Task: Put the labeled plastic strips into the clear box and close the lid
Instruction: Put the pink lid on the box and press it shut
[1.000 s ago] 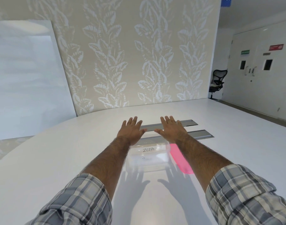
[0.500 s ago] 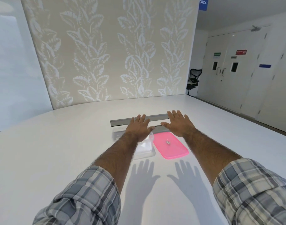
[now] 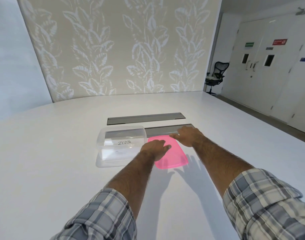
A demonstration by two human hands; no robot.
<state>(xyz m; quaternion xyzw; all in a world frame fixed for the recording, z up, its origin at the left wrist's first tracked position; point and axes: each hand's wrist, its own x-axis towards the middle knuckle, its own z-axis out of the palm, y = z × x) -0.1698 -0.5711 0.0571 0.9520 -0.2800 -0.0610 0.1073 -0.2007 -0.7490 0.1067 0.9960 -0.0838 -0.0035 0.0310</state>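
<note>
**Both hands at the pink lid, clear box open beside it**

Nearest, two plaid sleeves (image 3: 103, 215), rolled to the forearms, above a white table (image 3: 44, 170). Further on, left hand (image 3: 156, 149) laid palm-down on the pink lid (image 3: 174, 159), fingers loosely curled, gripping nothing. Right hand (image 3: 189, 136) at the lid's far right corner, fingers bent over the edge; whether truly pinching it, cannot tell. Lid lying flat on the table, just beside the clear box (image 3: 121, 146) on its right. Box uncovered, with a strip marked "ZEBRA" (image 3: 125, 142) inside (second strip below, label unreadable). Behind, two grey slots (image 3: 145, 118) in the table. Farthest, leaf-pattern wall (image 3: 122, 49), black chair (image 3: 215, 77), white doors (image 3: 262, 66).
</note>
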